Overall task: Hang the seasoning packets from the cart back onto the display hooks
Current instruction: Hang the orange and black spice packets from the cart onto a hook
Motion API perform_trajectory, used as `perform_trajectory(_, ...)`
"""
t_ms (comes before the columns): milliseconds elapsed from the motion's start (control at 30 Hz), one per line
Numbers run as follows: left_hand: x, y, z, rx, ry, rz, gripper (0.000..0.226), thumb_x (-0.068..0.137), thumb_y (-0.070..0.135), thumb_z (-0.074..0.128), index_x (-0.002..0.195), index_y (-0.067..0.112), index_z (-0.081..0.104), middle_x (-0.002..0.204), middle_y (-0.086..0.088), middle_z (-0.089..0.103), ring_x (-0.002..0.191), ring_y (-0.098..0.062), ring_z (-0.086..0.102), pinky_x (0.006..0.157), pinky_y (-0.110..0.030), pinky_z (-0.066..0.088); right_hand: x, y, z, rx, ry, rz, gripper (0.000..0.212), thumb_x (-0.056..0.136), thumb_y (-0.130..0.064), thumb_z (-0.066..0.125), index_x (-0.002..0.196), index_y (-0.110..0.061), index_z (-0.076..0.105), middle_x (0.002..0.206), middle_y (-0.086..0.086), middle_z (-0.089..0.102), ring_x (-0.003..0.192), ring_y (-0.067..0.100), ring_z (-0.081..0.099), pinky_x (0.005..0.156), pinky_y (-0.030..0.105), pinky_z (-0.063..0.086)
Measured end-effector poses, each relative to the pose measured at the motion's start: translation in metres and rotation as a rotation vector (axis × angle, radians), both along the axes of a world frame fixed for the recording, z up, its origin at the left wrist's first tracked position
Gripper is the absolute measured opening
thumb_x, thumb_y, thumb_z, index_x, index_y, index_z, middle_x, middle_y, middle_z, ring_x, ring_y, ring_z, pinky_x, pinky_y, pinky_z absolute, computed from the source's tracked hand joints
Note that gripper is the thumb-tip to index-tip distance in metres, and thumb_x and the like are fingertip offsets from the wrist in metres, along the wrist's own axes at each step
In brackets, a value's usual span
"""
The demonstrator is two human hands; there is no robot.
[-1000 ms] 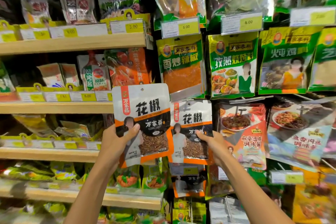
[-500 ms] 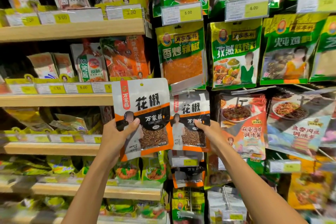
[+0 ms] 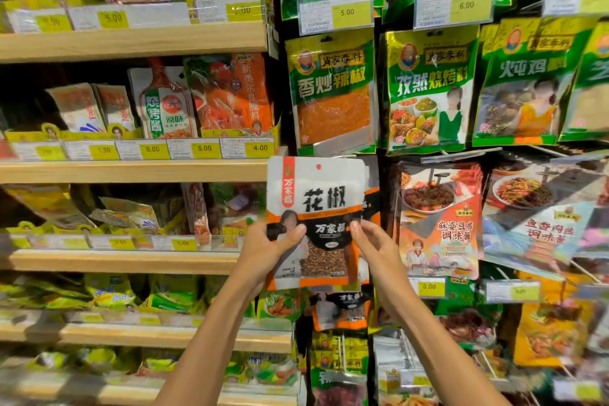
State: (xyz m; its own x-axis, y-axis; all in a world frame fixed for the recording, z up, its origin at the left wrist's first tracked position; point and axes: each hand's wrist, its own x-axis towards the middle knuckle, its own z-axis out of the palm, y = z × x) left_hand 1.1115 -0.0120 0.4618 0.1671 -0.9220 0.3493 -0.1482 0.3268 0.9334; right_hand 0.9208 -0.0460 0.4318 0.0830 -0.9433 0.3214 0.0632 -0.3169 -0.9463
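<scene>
A white and orange peppercorn packet (image 3: 321, 198) is held upright in front of the hook display. My left hand (image 3: 268, 250) grips its lower left edge, thumb across the front. My right hand (image 3: 375, 247) pinches its right edge at mid height. The packet covers an identical packet hanging behind it, of which only an orange sliver (image 3: 371, 204) shows on the right. A small red spot shows through the hang hole (image 3: 318, 167) at the packet's top. The hook itself is hidden.
Wooden shelves (image 3: 131, 171) with sauce packets and yellow price tags fill the left. Green seasoning packets (image 3: 333, 92) hang above, a tofu sauce packet (image 3: 438, 221) hangs right of my hands, and another peppercorn packet (image 3: 342, 310) hangs below. No cart is in view.
My left hand has carried the packet to the right, over the hanging twin. My right hand has left the hanging packet and taken the held packet's right edge.
</scene>
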Motion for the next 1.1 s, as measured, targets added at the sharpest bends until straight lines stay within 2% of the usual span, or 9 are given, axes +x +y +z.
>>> perform_trajectory(133,-0.027,-0.01,0.002,-0.016,-0.063,-0.025,0.01,0.079,0.026,0.074,0.08,0.022,0.064,0.071,0.018,0.067,0.069,0.005,0.063,0.059,-0.007,0.046,-0.008,-0.007,0.005,0.006,-0.071,0.006,0.035,0.076,-0.044,0.066,0.097,-0.016,0.069,0.099,0.001,0.074,0.097,0.011,0.068,0.082,0.022,0.052)
perform_trajectory(233,-0.02,-0.014,0.016,-0.151,-0.135,0.129,0.008,0.086,0.026,0.067,0.094,0.027,0.065,0.089,0.014,0.071,0.083,0.006,0.064,0.066,-0.008,0.047,-0.023,-0.012,-0.004,0.021,-0.1,-0.016,0.024,0.075,-0.042,0.068,0.089,-0.024,0.073,0.093,-0.006,0.075,0.091,0.006,0.07,0.071,0.015,0.053)
perform_trajectory(367,0.014,-0.029,0.035,-0.599,-0.73,0.76,0.021,0.095,0.018,0.056,0.109,0.005,0.064,0.104,-0.011,0.066,0.097,-0.024,0.06,0.081,-0.033,0.05,-0.039,-0.022,-0.016,0.044,-0.056,-0.098,0.023,0.079,-0.04,0.067,0.088,-0.019,0.07,0.086,-0.008,0.075,0.087,0.007,0.069,0.074,0.019,0.052)
perform_trajectory(467,0.035,-0.051,0.038,-0.697,-0.994,0.877,0.027,0.097,0.016,0.05,0.117,0.0,0.06,0.116,-0.021,0.06,0.108,-0.037,0.056,0.093,-0.045,0.047,-0.045,-0.029,-0.02,0.055,-0.056,-0.122,0.016,0.086,-0.029,0.066,0.089,-0.014,0.07,0.088,-0.003,0.074,0.09,0.014,0.068,0.078,0.026,0.052)
perform_trajectory(533,0.044,-0.063,0.034,-0.677,-1.086,0.878,0.03,0.099,0.018,0.046,0.12,0.001,0.057,0.12,-0.022,0.057,0.113,-0.039,0.052,0.096,-0.047,0.042,-0.045,-0.033,-0.019,0.034,-0.026,-0.14,0.016,0.087,-0.028,0.066,0.085,-0.012,0.068,0.083,-0.003,0.073,0.085,0.013,0.068,0.07,0.019,0.05)
perform_trajectory(700,0.056,-0.078,0.025,-0.743,-1.119,0.883,0.031,0.1,0.02,0.039,0.12,0.002,0.054,0.12,-0.022,0.056,0.114,-0.032,0.042,0.096,-0.048,0.039,-0.039,-0.046,-0.006,0.007,0.041,-0.148,0.021,0.088,-0.029,0.065,0.091,-0.008,0.068,0.088,0.0,0.072,0.084,0.006,0.066,0.073,0.017,0.051)
perform_trajectory(833,0.058,-0.084,0.023,-0.8,-1.104,0.887,0.03,0.1,0.02,0.039,0.119,0.002,0.053,0.118,-0.022,0.056,0.112,-0.031,0.042,0.095,-0.047,0.038,-0.03,-0.056,0.006,-0.026,0.058,-0.167,0.02,0.09,-0.02,0.064,0.07,-0.02,0.061,0.058,-0.017,0.064,0.058,-0.013,0.057,0.054,0.003,0.04)
perform_trajectory(967,0.061,-0.086,0.022,-0.824,-1.101,0.889,0.028,0.099,0.02,0.04,0.119,0.003,0.052,0.119,-0.021,0.056,0.112,-0.031,0.043,0.095,-0.047,0.038,-0.023,-0.062,0.009,-0.04,0.078,-0.187,0.027,0.09,-0.015,0.064,0.064,-0.021,0.056,0.062,-0.011,0.058,0.054,-0.013,0.054,0.053,0.005,0.039)
perform_trajectory(1100,0.062,-0.086,0.023,-0.838,-1.105,0.889,0.028,0.099,0.019,0.041,0.119,0.004,0.053,0.119,-0.02,0.056,0.112,-0.031,0.044,0.095,-0.046,0.037,-0.02,-0.065,0.005,-0.035,0.121,-0.2,0.018,0.09,-0.018,0.064,0.073,-0.01,0.061,0.068,-0.005,0.061,0.062,-0.004,0.056,0.055,0.005,0.039)
